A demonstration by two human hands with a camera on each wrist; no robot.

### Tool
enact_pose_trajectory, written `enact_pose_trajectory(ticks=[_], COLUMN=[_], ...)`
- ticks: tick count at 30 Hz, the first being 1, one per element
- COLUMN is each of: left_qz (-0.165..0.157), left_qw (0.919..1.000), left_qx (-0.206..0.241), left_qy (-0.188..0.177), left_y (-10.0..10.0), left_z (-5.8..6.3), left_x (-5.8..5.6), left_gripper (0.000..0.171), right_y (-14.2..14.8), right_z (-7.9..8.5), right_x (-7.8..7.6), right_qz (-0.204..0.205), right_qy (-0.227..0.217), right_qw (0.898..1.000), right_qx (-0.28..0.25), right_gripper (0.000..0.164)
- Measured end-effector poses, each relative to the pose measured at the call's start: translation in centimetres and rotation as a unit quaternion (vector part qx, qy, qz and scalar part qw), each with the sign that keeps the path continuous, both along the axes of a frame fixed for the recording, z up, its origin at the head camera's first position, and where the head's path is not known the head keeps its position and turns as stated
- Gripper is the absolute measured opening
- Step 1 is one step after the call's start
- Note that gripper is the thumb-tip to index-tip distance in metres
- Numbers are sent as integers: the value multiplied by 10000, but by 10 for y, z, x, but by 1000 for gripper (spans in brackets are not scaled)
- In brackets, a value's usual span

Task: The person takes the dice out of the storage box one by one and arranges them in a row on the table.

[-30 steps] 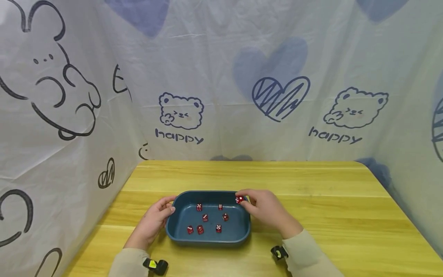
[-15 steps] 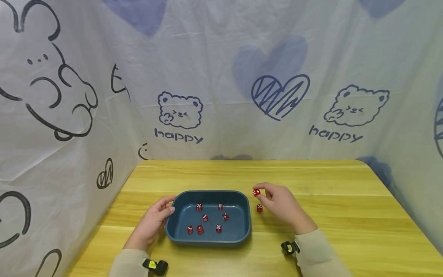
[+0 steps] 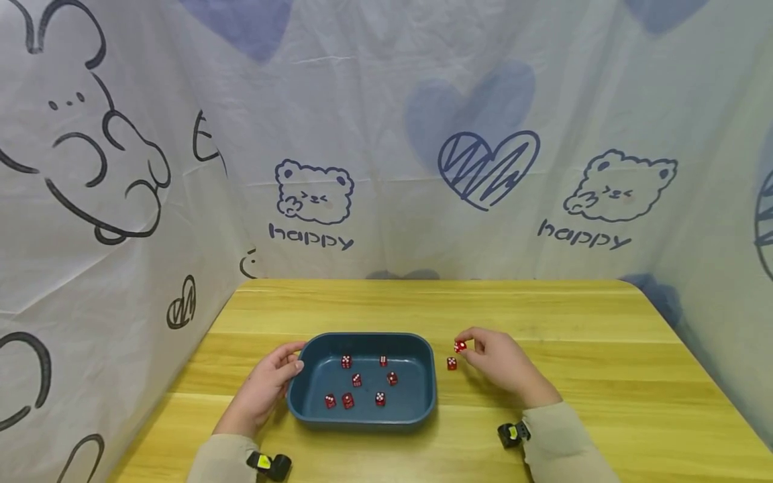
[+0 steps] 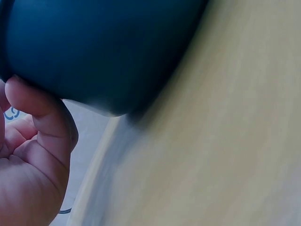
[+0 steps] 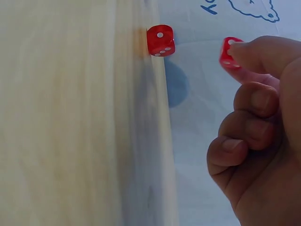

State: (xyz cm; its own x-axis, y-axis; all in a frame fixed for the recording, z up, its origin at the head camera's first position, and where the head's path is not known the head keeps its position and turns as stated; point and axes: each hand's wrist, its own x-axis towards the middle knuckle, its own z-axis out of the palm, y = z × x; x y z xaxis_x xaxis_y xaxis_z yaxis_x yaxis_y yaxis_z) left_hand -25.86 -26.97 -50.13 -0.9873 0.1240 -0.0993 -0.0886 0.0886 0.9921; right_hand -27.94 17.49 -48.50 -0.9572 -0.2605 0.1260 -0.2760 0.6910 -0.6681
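Note:
My left hand (image 3: pixel 270 382) holds the left end of a dark blue tray (image 3: pixel 362 424), its thumb at the rim. In the left wrist view the thumb (image 4: pixel 35 101) lies against the tray's outer wall (image 4: pixel 103 56). Several red dice with white pips, one of them a die (image 3: pixel 380 398) near the front, lie spread over the tray floor. Right of the tray, my right hand (image 3: pixel 504 362) pinches a red die (image 3: pixel 460 346) between thumb and forefinger; the other fingers curl in. Close by, another red die (image 5: pixel 161 41) sits on the table.
The yellow wood-grain table (image 3: pixel 604 376) stretches away on the right and behind the tray. A white curtain (image 3: pixel 386 221) with blue hearts and bear drawings hangs around the back and sides.
My right hand has carried the pinched die from over the tray's right rim out to the right, then lowered it slightly, beside the die on the table. The left hand stays at the tray.

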Motion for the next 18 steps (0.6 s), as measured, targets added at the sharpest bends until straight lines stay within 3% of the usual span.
enact_pose_trajectory(ticks=[18], left_qz=[-70], left_qw=[9999], left_qx=[62], left_qy=[-40], left_y=[-1], left_z=[0], left_x=[0], left_gripper=[48], right_y=[10], right_z=[-18], right_x=[-8], right_qz=[202], right_qy=[-510], right_qw=[9983], right_qx=[-171], right_gripper=[20])
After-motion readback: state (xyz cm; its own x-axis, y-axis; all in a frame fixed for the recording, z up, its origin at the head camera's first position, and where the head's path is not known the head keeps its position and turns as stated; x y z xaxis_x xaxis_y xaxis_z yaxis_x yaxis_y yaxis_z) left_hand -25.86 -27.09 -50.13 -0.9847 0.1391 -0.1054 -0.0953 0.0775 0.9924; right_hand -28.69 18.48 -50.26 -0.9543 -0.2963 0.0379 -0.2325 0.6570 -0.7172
